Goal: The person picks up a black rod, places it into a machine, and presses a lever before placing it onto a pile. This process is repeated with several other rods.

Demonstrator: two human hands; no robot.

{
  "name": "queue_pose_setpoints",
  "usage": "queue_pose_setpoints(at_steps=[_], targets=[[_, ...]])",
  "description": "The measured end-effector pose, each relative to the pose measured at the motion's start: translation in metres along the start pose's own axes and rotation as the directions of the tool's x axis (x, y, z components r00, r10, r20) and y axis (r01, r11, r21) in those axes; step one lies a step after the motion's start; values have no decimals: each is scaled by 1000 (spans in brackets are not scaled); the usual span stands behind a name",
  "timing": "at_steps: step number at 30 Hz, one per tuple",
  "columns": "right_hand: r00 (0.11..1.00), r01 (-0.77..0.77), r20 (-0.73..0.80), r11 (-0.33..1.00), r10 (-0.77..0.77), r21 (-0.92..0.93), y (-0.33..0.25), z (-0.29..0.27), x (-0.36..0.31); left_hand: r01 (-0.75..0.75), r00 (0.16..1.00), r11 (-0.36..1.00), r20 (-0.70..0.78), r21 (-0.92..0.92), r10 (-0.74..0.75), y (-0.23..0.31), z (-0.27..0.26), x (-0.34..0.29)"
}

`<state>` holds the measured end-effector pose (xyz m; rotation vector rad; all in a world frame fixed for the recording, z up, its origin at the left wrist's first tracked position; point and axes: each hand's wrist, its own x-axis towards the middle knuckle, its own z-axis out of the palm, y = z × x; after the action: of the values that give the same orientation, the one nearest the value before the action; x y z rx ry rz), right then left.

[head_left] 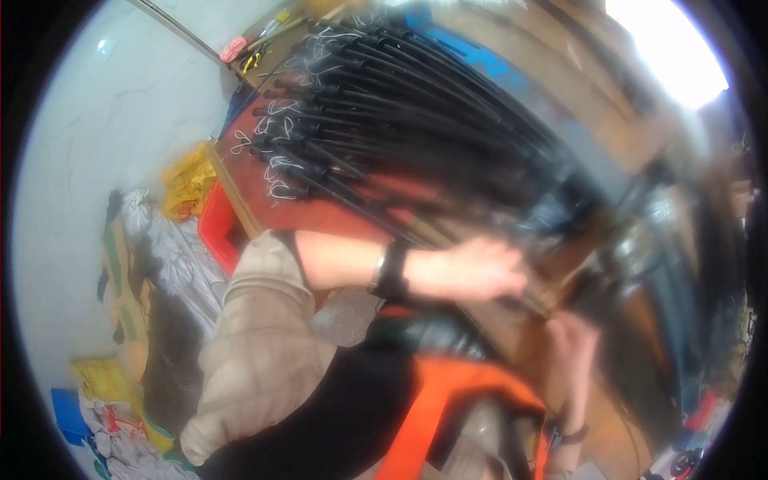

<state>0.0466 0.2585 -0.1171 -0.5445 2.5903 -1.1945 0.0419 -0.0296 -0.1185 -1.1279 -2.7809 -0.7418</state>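
- Red tub (216,230): stands beside the wooden left edge (234,190) of the table (314,214); contents indistinct.
- Black rods (384,108), with white string loops (280,162) at their left ends: piled on the table, beyond the hands; bare red surface shows between pile and left forearm (340,260).
- Left hand (490,270) and right hand (573,342): apart, near the table's near side; blurred, so whether either grips anything cannot be told.
- Rods' right ends: lost in blur.
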Motion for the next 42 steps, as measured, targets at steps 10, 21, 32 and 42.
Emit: queue_pose_setpoints(at_steps=[10, 21, 32, 42], targets=[[922, -56, -325, 901, 212, 430, 24, 15, -24, -47, 988, 995, 140, -91, 60, 24, -1, 53], [901, 356, -83, 836, -425, -417, 24, 6, -25, -54, 885, 994, 465, 96, 3, 39, -44, 71], [587, 20, -737, 916, -335, -400, 106, -86, -42, -465, 885, 848, 112, 255, 452, 75, -76, 187], [461, -161, -830, 891, -313, -426, 155, -153, -63, -563, 825, 733, 206, 381, 527, 72, -58, 269]])
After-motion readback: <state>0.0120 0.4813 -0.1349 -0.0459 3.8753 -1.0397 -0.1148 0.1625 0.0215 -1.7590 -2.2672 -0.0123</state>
